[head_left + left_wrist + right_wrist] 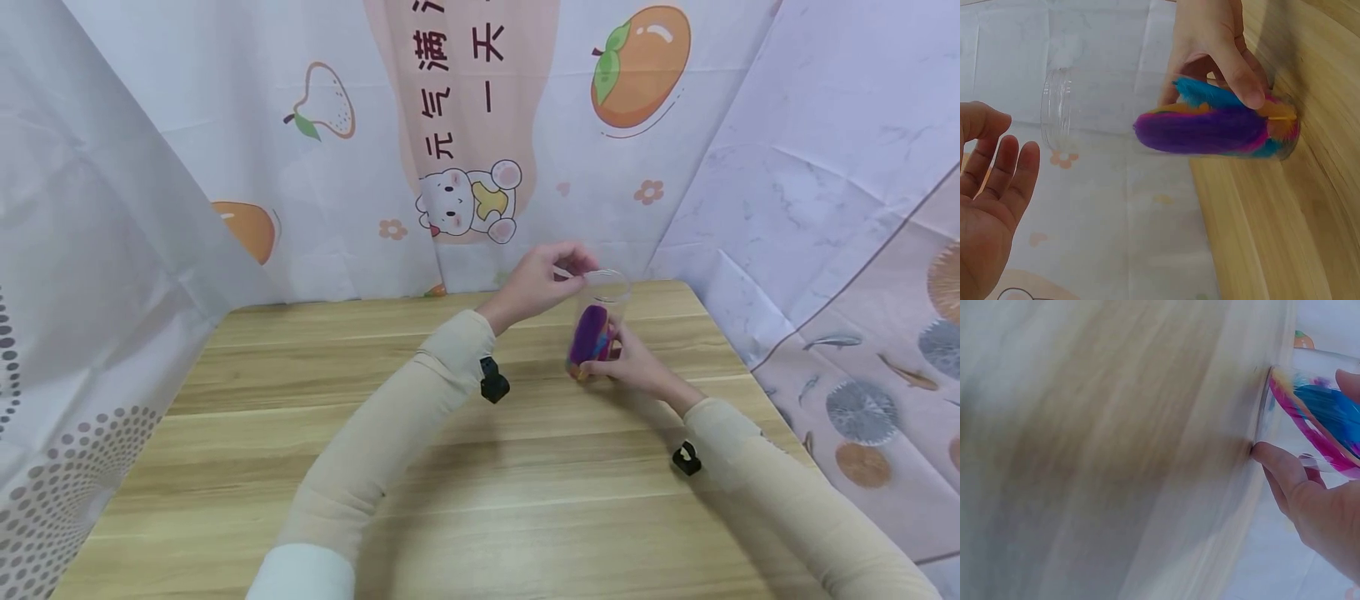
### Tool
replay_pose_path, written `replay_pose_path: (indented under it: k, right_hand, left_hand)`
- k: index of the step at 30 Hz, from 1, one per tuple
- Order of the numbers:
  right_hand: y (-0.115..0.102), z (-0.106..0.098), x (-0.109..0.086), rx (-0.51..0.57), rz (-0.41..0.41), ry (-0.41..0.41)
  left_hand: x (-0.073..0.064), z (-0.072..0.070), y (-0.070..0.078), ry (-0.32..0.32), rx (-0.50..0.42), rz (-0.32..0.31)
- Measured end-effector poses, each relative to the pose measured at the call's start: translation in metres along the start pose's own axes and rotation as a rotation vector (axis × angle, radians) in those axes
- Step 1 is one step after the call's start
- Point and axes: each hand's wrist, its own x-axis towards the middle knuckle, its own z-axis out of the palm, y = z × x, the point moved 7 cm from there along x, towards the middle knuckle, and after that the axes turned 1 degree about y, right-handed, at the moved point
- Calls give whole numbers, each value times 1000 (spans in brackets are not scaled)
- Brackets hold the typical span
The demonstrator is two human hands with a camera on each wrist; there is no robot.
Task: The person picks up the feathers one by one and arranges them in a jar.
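Note:
A tall clear jar stands upright towards the back right of the table. Brightly coloured feathers, purple, blue, pink and orange, fill its lower part. With thumb and fingers round the lower wall, my right hand grips the jar; the right wrist view shows those fingertips down at its base by the tabletop. My left hand hovers beside the open rim, its fingers loosely bent and holding nothing. In the left wrist view a gap shows between the left fingertips and the threaded mouth. No lid shows on the jar.
The wooden table has its back edge against a printed curtain with fruit drawings and writing. Another patterned cloth hangs along the right side. Black wrist cameras hang from both sleeves.

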Motion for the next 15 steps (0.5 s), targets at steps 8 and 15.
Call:
replay_pose_path:
  k: [8, 15]
  right_hand:
    - [-8, -1, -4, 2, -76, 32]
    - [-24, -18, -12, -64, -92, 46]
  left_hand:
    - [-21, -18, -7, 12, 30, -55]
    - [-56, -46, -9, 49, 54, -88]
